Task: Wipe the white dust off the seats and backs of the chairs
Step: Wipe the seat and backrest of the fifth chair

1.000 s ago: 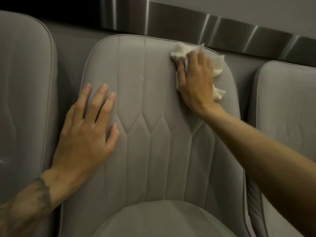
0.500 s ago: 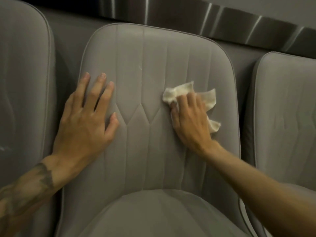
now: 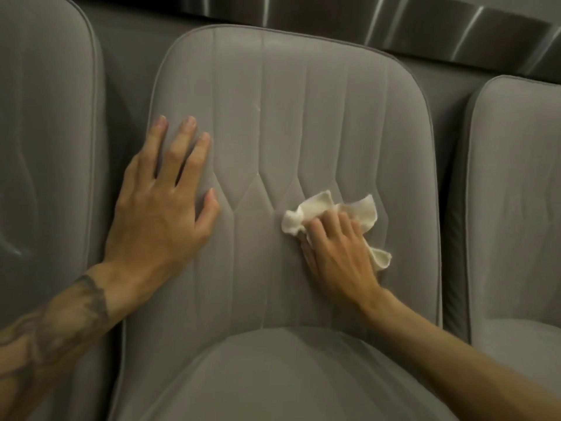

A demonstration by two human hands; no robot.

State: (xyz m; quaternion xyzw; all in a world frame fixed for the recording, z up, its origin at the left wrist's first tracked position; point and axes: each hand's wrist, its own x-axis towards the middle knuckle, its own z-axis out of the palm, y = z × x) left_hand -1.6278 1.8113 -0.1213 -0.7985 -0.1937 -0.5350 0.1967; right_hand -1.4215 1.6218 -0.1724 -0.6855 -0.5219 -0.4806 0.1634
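Nearest the camera lies the rounded grey seat [image 3: 282,375] of the middle chair, its cushion filling the bottom of the view. Two bare forearms reach in over it from either side, the left one bearing a dark tattoo [image 3: 60,317] above the wrist. The left hand [image 3: 161,214] lies flat on the left part of the backrest [image 3: 273,117], its grip wide and holding nothing, fingers straight and spread, thumb out towards the centre seam. The right hand [image 3: 340,253] is on the lower right part of the same backrest, its grip closed over a crumpled white cloth [image 3: 315,208], fingers bent across it and pressing it against the upholstery. The cloth bunches out past the fingertips towards the diamond-stitched centre and trails a corner out beyond the little-finger side of the hand. Higher on the backrest, among the vertical stitched channels, a small pale fleck [image 3: 258,109] shows. To either side stand matching grey chairs, the left chair [image 3: 45,147] and the right chair [image 3: 516,192], each just beside the middle one with a narrow dark gap between. Behind all three backs, along the top edge, runs a brushed metal strip [image 3: 425,19] catching streaks of light.
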